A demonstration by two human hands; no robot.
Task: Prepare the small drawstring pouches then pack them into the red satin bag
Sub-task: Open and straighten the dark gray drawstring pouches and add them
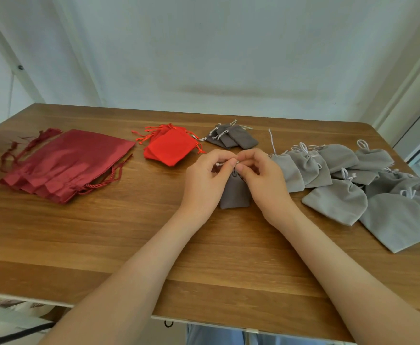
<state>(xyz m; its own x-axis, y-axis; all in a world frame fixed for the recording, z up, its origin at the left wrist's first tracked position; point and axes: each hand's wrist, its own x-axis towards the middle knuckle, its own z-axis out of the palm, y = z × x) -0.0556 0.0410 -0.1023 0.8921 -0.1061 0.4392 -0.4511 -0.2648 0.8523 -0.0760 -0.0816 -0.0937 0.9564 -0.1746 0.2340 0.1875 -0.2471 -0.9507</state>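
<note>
We see the left hand point(205, 181) and the right hand point(263, 180) together over the middle of the surface point(104, 232). Each grip is closed to a fine pinch of thumb and forefinger on the pale drawstring point(218, 164) at the mouth of a dark grey pouch point(235, 192). The pouch hangs down between the two palms, and its lower edge seems to rest on the wood. We judge this pouch to be very light and fully soft, with a velvet-like cloth that gives good friction, so it will not slip and cannot break. The thin cord is the delicate part, and it is best taken close to the gathered mouth, one end in each hand. The red satin bag point(67, 163) lies flat at the far left, in a small stack of such bags, well apart from the hands. We expect satin to be smooth and slippery, so its mouth should be held open by the hem and not by the cords. Between them lie small red pouches point(171, 148) and more dark grey pouches point(236, 138), and light grey pouches point(338, 200) cover the right side. We can read no brand, label or writing anywhere.
</note>
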